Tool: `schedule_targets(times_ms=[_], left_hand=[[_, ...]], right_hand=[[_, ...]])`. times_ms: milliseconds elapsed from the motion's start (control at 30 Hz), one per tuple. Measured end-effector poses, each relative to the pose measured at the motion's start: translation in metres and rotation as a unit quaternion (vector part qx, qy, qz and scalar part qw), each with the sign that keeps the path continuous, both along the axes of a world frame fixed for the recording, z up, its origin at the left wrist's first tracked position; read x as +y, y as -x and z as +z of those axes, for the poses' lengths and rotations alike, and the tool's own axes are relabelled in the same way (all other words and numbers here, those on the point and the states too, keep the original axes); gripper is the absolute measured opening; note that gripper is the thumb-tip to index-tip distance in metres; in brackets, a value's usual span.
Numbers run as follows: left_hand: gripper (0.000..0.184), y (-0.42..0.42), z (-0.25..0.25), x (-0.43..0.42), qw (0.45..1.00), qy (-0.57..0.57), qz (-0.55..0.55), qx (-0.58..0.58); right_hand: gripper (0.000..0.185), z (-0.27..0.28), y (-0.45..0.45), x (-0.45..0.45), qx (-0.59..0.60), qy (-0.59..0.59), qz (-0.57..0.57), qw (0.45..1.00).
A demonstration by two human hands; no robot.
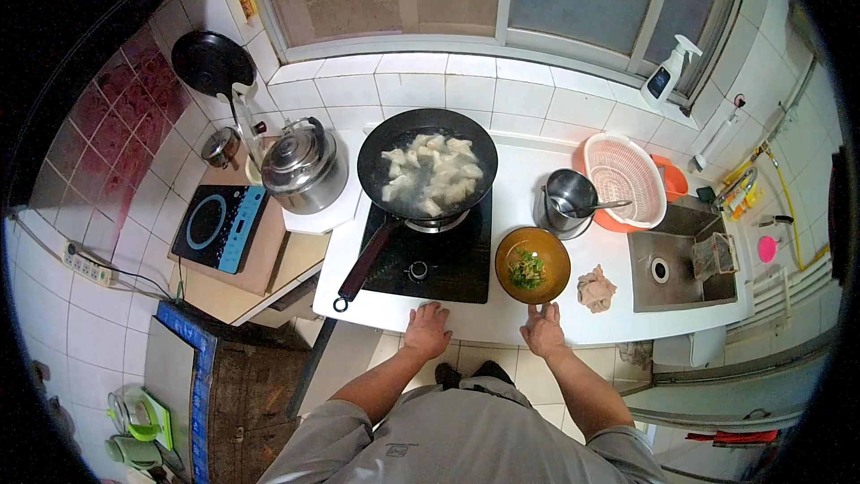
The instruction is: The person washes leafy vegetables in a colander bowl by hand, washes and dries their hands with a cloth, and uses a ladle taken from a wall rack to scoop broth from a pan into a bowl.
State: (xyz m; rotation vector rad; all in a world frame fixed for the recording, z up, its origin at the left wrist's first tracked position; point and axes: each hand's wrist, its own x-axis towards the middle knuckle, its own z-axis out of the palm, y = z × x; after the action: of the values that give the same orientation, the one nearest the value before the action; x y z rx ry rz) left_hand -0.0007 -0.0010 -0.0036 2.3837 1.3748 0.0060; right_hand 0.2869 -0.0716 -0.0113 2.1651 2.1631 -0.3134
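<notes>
My left hand [427, 332] rests on the counter's front edge near the black gas stove [430, 264], fingers laid forward and holding nothing. On the same edge lies my right hand [542, 331], its fingers stretched out just below a brown bowl [559, 272]; whether they touch it I cannot tell. Chopped greens [527, 269] sit inside the bowl. Over the burner stands a black wok [369, 165], its handle pointing toward my left side. Many pale dumplings [434, 170] lie in the wok's steaming water. A crumpled pinkish cloth [595, 290] is right of the bowl.
Behind the bowl stands a steel pot [573, 186] with a ladle [609, 205] across it. A pink colander [627, 179] is near the sink [645, 291]. Left of the wok are a steel kettle [309, 170] and an induction cooker [219, 226]. A spray bottle [665, 73] stands on the sill.
</notes>
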Motion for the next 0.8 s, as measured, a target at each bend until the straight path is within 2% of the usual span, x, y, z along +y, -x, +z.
schedule_targets(times_ms=[367, 667, 800], left_hand=[[0.052, 0.001, -0.008, -0.001, 0.999, -0.033, 0.001, -0.032], [0.053, 0.001, -0.003, -0.001, 1.000, -0.015, 0.002, -0.023], [0.053, 0.000, -0.005, -0.001, 1.000, -0.013, 0.003, -0.017]], right_hand=[[0.072, -0.003, -0.001, 0.000, 0.008, 0.000, -0.004, 1.000], [0.072, 0.002, 0.001, 0.001, -0.036, 0.026, 0.005, 0.999], [0.073, -0.001, -0.001, 0.000, -0.016, 0.022, -0.001, 1.000]])
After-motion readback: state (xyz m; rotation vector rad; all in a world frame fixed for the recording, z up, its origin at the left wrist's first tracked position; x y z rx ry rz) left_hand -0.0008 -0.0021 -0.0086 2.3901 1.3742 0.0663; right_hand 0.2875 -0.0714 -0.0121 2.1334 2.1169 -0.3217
